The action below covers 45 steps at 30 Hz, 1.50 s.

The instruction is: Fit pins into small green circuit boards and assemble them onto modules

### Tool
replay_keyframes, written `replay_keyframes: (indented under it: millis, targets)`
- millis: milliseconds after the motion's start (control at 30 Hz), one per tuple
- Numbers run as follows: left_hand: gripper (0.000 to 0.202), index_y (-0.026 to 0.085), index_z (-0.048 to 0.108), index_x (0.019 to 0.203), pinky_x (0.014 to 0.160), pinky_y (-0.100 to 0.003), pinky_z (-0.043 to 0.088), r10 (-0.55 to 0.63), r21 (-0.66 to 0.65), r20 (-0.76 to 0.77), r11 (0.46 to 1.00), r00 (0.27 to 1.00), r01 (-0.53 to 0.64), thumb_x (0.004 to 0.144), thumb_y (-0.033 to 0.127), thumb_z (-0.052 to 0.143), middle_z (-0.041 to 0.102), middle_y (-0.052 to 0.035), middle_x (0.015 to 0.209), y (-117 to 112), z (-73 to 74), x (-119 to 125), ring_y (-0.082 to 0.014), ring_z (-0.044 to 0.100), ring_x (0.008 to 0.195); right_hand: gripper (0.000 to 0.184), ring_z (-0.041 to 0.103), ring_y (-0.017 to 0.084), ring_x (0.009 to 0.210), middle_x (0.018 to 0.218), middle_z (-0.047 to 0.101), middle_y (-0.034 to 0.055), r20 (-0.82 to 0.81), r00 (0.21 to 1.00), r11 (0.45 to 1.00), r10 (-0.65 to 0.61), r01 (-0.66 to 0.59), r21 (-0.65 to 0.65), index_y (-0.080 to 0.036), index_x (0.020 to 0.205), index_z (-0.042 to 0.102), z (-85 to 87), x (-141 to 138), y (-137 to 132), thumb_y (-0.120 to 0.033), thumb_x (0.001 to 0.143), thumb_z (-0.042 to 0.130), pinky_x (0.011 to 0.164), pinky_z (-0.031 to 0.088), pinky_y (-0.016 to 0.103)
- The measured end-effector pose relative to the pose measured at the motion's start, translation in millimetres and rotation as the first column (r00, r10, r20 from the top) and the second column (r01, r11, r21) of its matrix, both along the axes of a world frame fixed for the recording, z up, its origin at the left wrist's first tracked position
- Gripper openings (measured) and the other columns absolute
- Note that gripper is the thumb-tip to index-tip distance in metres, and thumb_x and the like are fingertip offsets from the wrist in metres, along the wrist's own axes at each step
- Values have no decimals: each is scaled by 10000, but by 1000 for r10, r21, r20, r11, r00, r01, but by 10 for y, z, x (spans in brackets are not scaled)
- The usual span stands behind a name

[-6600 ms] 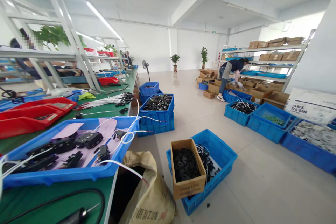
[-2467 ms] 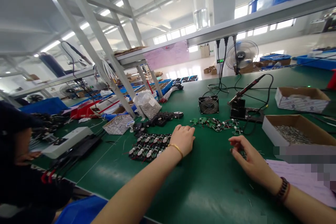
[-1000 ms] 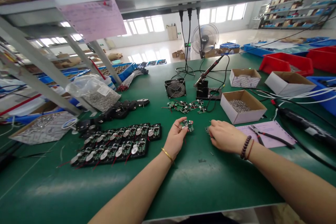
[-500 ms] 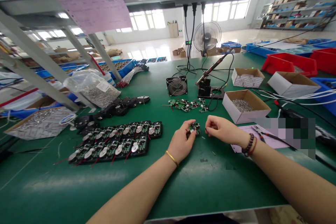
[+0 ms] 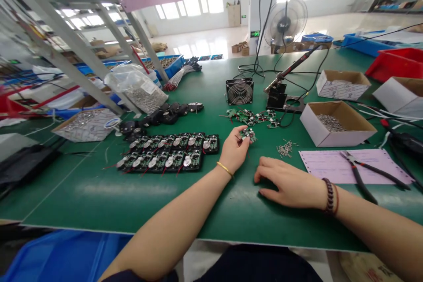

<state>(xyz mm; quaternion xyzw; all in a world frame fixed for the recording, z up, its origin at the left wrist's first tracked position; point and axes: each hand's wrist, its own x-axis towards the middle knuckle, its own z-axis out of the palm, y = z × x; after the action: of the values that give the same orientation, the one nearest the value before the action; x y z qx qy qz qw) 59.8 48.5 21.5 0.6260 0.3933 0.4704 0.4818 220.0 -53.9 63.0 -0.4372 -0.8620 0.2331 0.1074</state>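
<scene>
My left hand (image 5: 234, 152) pinches a small green circuit board (image 5: 248, 134) just above the green table (image 5: 99, 185). My right hand (image 5: 287, 183) lies flat on the table in front of me, fingers stretched out, holding nothing. A small pile of metal pins (image 5: 284, 149) lies just beyond it. Two rows of finished boards (image 5: 170, 152) sit left of my left hand. More loose green boards (image 5: 253, 117) lie further back.
An open box of metal parts (image 5: 337, 122) and pliers (image 5: 361, 172) on pink paper (image 5: 350, 165) are at the right. A small fan (image 5: 239, 91) and a soldering iron on its stand (image 5: 286, 92) sit behind. A bag of parts (image 5: 137, 89) leans on the frame, left.
The view has dropped and moved closer. My right hand has left the board and come down flat on the table nearer me. My left hand still holds the board.
</scene>
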Motion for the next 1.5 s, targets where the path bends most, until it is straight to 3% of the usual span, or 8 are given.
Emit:
replay_keyframes:
  millis: [300,633,733,900,1067,1267,1367,1500]
  targets:
    - [324,123,556,1201,680,-205,497,31,7,76,999,997,-32,885,54,560,665,-41,879,22,-6,-2,-154,657,775,182,552,286,907,964,575,117,269,962,984,-37,-11,176,-138,930,635,-62,-532,-57,-303,854,632,856,442,431]
    - [308,113,544,1191,650,-190,485,89,-1,110,996,990,-90,891,45,566,670,-45,883,93,33,-70,-134,649,748,184,601,275,831,950,632,172,428,900,961,83,-185,203,-92,955,643,-104,-867,14,-168,821,543,747,444,377]
    - [302,122,550,1183,628,-188,480,101,-36,113,995,988,-98,891,45,567,664,-30,834,108,32,-69,-135,651,729,114,599,237,788,881,629,121,358,931,977,71,-137,161,-127,873,608,-62,-666,66,-147,809,517,724,436,338]
    - [294,127,565,1161,645,-208,487,41,-67,103,997,994,-34,878,48,573,666,-28,810,66,17,-41,-155,660,743,47,511,147,632,711,561,3,-52,978,980,-200,200,1,-198,774,460,19,-58,346,-166,788,490,612,389,270]
    - [362,154,570,1225,678,-218,483,-76,-11,2,997,997,76,874,66,559,660,-8,814,-38,-5,-16,-154,651,739,324,551,143,649,746,571,-6,-541,725,898,-426,267,-350,-169,1026,490,-112,325,562,-354,766,549,618,460,272]
    - [348,189,619,1210,653,-224,471,-150,32,-86,988,985,154,875,131,548,660,-4,791,-143,-9,-8,-171,640,731,324,637,169,720,799,662,33,-643,571,860,-510,324,-395,-171,915,553,-268,341,602,-436,753,646,691,524,318]
    - [352,196,627,1215,641,-229,467,-156,79,-125,983,980,167,872,170,554,675,-15,822,-168,-5,-11,-175,635,723,352,664,192,766,828,688,57,-640,575,860,-510,330,-390,-165,938,583,-281,332,601,-470,771,640,718,534,341]
    - [369,192,625,1231,585,-228,454,-152,105,-150,980,977,169,870,200,547,678,-21,821,-181,18,-19,-169,610,654,284,632,189,784,829,665,44,-598,651,874,-468,441,-205,-166,933,630,-254,320,587,-422,819,581,737,506,336]
